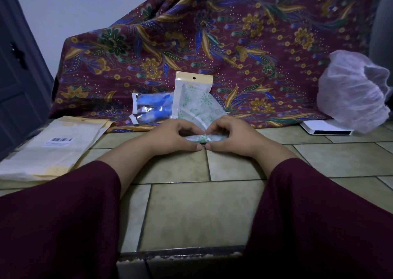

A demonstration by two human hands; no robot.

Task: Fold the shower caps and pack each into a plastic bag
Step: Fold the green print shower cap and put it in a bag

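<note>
Bare tile floor between sleeves; packets behind.

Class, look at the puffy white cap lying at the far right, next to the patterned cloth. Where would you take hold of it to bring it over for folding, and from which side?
Pinch the frilled rim of the white cap where it gathers on its right side, coming in from the right with the right hand. The dome is soft and would crumple; the gathered edge gives the fingers a firm fold.

Loose maroon sleeves, bare hands
</note>
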